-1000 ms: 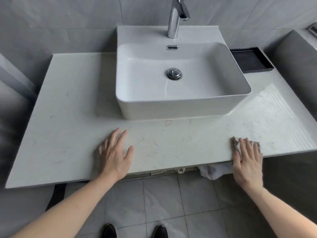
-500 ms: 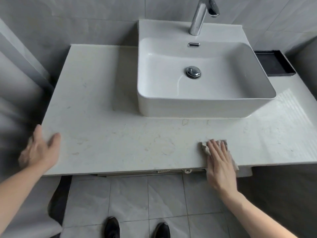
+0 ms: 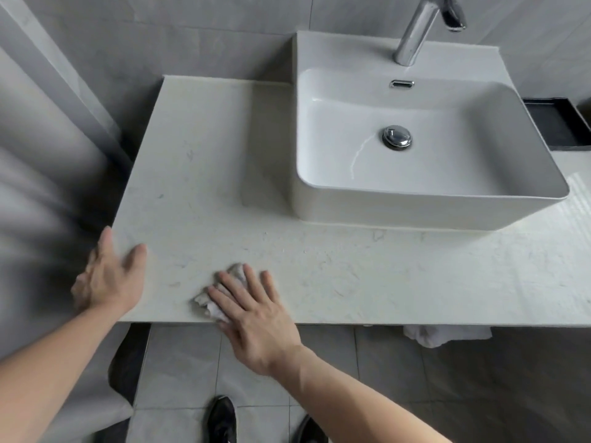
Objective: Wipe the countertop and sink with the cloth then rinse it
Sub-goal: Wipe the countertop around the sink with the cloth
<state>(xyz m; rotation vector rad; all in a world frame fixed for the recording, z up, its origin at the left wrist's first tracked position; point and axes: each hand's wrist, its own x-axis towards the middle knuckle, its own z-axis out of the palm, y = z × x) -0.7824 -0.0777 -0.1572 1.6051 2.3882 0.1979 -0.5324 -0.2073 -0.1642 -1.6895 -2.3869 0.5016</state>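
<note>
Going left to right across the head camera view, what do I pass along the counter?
left hand → cloth under the right hand → sink → black tray

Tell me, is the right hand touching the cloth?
Touching. The head view shows the right hand lying flat on the cloth, its straight fingers pressing it onto the countertop.

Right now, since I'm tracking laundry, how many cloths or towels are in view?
2. One crumpled cloth lies under the right hand at the countertop's front edge. A white towel hangs below the countertop, right of centre, partly hidden.
</note>
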